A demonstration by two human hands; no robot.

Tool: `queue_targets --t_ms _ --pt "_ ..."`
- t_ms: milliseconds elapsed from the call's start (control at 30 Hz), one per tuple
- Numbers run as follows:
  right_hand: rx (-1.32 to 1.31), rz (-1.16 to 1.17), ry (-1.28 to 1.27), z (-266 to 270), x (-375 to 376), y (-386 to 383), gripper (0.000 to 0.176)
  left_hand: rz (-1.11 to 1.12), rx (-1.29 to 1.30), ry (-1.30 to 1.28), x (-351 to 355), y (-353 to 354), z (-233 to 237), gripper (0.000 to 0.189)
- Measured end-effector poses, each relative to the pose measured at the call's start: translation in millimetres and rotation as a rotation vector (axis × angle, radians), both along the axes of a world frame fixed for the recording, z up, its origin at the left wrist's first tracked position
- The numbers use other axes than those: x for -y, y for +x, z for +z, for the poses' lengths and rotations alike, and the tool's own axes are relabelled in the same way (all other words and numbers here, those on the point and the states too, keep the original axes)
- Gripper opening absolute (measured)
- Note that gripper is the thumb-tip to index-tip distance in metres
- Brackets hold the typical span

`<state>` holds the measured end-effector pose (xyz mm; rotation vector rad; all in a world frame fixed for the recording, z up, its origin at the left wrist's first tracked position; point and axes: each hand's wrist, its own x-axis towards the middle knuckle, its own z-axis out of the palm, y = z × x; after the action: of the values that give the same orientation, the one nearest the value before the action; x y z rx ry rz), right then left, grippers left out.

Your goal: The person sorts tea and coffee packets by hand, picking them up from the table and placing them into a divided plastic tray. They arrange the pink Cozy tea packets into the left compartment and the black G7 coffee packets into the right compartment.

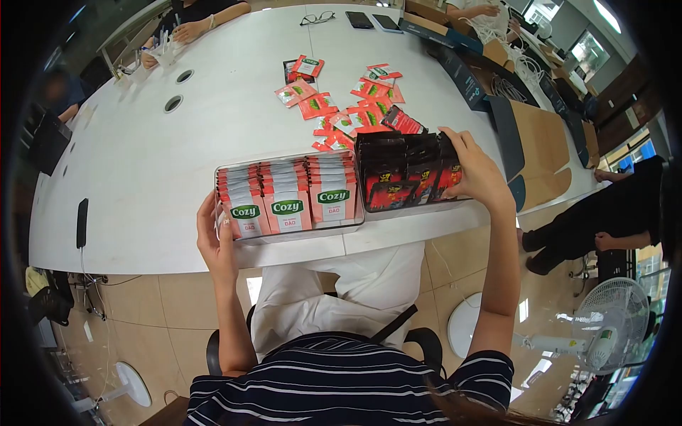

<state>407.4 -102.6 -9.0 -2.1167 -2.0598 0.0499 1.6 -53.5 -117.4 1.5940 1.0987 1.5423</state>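
My left hand [212, 231] grips the left end of a clear box [298, 235]. Rows of pink-and-white Cozy tea sachets [288, 208] stand packed upright inside it. Tight against its right side is a second box of black-and-red sachets [394, 193], probably coffee. Around that box's right end my right hand [479, 170] is closed, thumb in front and fingers at the back corner. Both boxes rest at the table's near edge. Behind them lies a loose pile of tea sachets [369, 113], with a black-and-red sachet [403, 121] among them.
The white table [142, 184] has round cable holes at the left. Glasses [317, 18] and two phones [360, 20] lie at the far side. Open cardboard boxes [543, 153] with cables stand at the right. Other people sit or stand around, and a fan [611, 323] is lower right.
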Motion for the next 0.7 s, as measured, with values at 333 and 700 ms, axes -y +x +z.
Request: queue_targets --t_ms 333,700 --pt "-0.008 -0.009 0.021 -2 -3 2 0.106 -0.019 0.009 -0.009 0 -2 0 0.047" --pt "-0.213 0.092 0.213 -1 15 13 0.1 -0.038 0.015 -0.022 3 -5 2 0.044"
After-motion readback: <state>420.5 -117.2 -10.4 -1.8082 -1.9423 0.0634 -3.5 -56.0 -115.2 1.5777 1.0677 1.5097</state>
